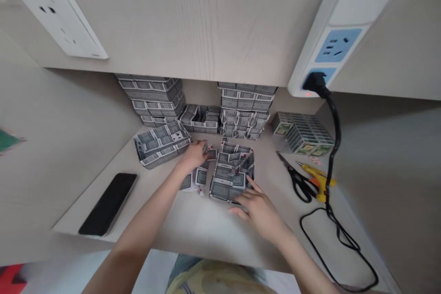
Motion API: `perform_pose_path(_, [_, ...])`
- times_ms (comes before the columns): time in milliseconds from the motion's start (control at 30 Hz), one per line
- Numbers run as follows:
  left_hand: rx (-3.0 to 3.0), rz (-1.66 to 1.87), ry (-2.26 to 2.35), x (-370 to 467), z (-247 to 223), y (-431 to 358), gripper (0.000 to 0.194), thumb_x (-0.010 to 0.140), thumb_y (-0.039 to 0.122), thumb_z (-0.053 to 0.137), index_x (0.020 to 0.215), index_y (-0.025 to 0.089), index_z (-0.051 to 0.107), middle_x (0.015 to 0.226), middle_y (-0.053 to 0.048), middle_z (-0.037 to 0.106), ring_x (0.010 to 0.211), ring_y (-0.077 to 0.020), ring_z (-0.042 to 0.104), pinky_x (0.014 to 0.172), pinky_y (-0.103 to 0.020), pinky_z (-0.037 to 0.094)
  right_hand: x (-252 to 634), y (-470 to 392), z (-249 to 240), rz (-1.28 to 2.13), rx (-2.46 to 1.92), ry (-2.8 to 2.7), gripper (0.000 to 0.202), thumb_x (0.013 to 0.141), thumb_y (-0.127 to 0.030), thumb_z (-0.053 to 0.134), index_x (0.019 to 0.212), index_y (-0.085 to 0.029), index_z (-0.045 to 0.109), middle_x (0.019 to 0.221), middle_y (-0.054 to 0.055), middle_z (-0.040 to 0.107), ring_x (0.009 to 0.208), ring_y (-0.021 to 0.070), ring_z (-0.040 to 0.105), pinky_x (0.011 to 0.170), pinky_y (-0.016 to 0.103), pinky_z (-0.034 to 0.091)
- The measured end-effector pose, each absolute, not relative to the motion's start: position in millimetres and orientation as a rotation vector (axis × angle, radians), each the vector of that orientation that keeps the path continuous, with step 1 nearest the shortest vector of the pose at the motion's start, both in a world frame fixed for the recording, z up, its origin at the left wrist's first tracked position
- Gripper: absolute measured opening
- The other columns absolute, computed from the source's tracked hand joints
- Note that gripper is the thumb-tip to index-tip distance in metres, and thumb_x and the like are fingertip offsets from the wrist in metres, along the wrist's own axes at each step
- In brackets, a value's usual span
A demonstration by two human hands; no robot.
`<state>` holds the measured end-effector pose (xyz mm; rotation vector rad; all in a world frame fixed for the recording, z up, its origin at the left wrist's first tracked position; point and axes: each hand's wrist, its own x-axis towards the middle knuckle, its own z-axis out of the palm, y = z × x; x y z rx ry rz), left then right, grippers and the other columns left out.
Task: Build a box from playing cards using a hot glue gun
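A box made of folded grey playing cards (223,188) lies in the middle of the table, with loose cards inside it. My right hand (257,206) is at its lower right corner, fingers apart, the fingertips at the box's edge. My left hand (195,154) is over the small loose cards between the boxes, its fingers reaching toward a card (211,154); whether it grips one is too small to tell. More loose cards (201,176) lie below it. Another open card box (163,147) sits tilted to the left of my left hand.
Stacked card boxes (155,96) (244,121) stand at the back, a smaller one (201,124) between them. Packed decks (308,133) sit back right. Black scissors (299,183), a yellow glue gun (320,179) and a black cable (332,147) are right; a phone (108,204) is left.
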<state>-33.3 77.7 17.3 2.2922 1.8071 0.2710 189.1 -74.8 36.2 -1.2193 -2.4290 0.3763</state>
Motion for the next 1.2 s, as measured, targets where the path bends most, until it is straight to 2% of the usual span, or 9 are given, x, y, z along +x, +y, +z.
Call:
perform_pose_path(100, [2.284, 0.031, 1.886, -18.7, 0.4, 81.2, 0.075, 0.063, 0.051, 0.061, 0.127, 0.019, 0.038, 0.127, -0.016, 0.044, 0.117, -0.0319, 0.04, 0.093, -0.041, 0.035, 212.2, -67.7, 29.0, 0.289, -1.172, -2.407, 0.029, 0.084, -0.032, 0.048, 0.06, -0.02, 0.059, 0.054, -0.002, 0.056, 0.057, 0.0132, 0.054, 0.102, 0.045, 0.03])
perform_pose_path(167, [2.297, -0.048, 1.92, -14.1, -4.1, 82.4, 0.07, 0.066, 0.053, 0.057, 0.126, 0.022, 0.039, 0.127, -0.016, 0.044, 0.115, -0.033, 0.041, 0.09, -0.043, 0.037, 231.2, -61.2, 25.7, 0.294, -1.078, -2.409, 0.028, 0.083, -0.026, 0.049, 0.057, -0.02, 0.055, 0.053, -0.002, 0.054, 0.056, 0.0124, 0.053, 0.101, 0.045, 0.031])
perform_pose_path(267, [2.361, -0.076, 1.931, -13.1, -1.9, 84.2, 0.05, 0.077, 0.043, 0.047, 0.122, 0.02, 0.044, 0.116, -0.016, 0.052, 0.104, -0.0288, 0.052, 0.084, -0.039, 0.042, 255.7, -50.9, 20.5, 0.28, -0.988, -2.345, 0.027, 0.079, -0.017, 0.049, 0.052, -0.02, 0.05, 0.052, -0.002, 0.053, 0.068, 0.0152, 0.056, 0.101, 0.049, 0.03])
perform_pose_path(467, [2.42, -0.13, 1.896, -12.9, 10.5, 84.7, 0.029, 0.08, 0.018, 0.041, 0.103, 0.013, 0.058, 0.096, -0.017, 0.063, 0.092, -0.0266, 0.06, 0.077, -0.038, 0.047, 272.7, -35.6, 10.5, 0.108, -1.029, -2.181, 0.016, 0.073, -0.016, 0.054, 0.059, -0.02, 0.058, 0.091, 0.005, 0.063, 0.103, 0.0249, 0.05, 0.096, 0.053, 0.033])
perform_pose_path(567, [2.458, -0.139, 1.873, -9.6, 14.9, 84.0, 0.027, 0.08, 0.012, 0.039, 0.093, 0.01, 0.063, 0.091, -0.019, 0.064, 0.093, -0.0269, 0.061, 0.078, -0.038, 0.047, 271.8, -32.0, 8.5, 0.048, -1.163, -2.101, 0.013, 0.076, -0.018, 0.052, 0.068, -0.021, 0.062, 0.107, 0.008, 0.058, 0.108, 0.0262, 0.047, 0.09, 0.049, 0.04])
perform_pose_path(667, [2.491, -0.117, 1.859, -8.7, 20.2, 84.8, 0.029, 0.08, 0.009, 0.037, 0.089, 0.008, 0.064, 0.087, -0.021, 0.065, 0.091, -0.0275, 0.061, 0.078, -0.038, 0.047, 271.6, -29.5, 7.5, 0.072, -1.231, -2.061, 0.014, 0.079, -0.021, 0.05, 0.077, -0.021, 0.064, 0.11, 0.009, 0.056, 0.105, 0.0248, 0.049, 0.087, 0.046, 0.043])
perform_pose_path(900, [2.511, 0.045, 1.904, -29.1, 48.4, 88.8, 0.038, 0.079, 0.009, 0.038, 0.112, 0.013, 0.057, 0.095, -0.018, 0.065, 0.092, -0.0249, 0.062, 0.08, -0.034, 0.046, 274.5, -24.9, 4.5, 0.126, -1.259, -2.01, 0.016, 0.081, -0.023, 0.048, 0.081, -0.021, 0.064, 0.108, 0.008, 0.057, 0.102, 0.0223, 0.052, 0.088, 0.039, 0.043])
perform_pose_path(1067, [2.385, 0.534, 1.827, -41.7, 83.6, 81.0, 0.04, 0.077, 0.014, 0.043, 0.114, 0.02, 0.058, 0.099, -0.009, 0.067, 0.088, -0.0201, 0.062, 0.083, -0.029, 0.045, 275.6, -21.1, 1.4, 0.148, -1.267, -1.987, 0.017, 0.082, -0.025, 0.048, 0.08, -0.021, 0.064, 0.107, 0.008, 0.057, 0.101, 0.0219, 0.053, 0.087, 0.039, 0.044])
perform_pose_path(1200, [2.054, 0.794, 1.478, -27.0, 98.9, 70.1, 0.04, 0.079, 0.022, 0.044, 0.118, 0.017, 0.054, 0.105, -0.005, 0.065, 0.071, -0.0135, 0.063, 0.073, -0.027, 0.051, 274.2, -20.4, 1.4, 0.165, -1.273, -1.969, 0.017, 0.082, -0.025, 0.048, 0.079, -0.021, 0.064, 0.105, 0.008, 0.058, 0.1, 0.0211, 0.054, 0.087, 0.038, 0.044])
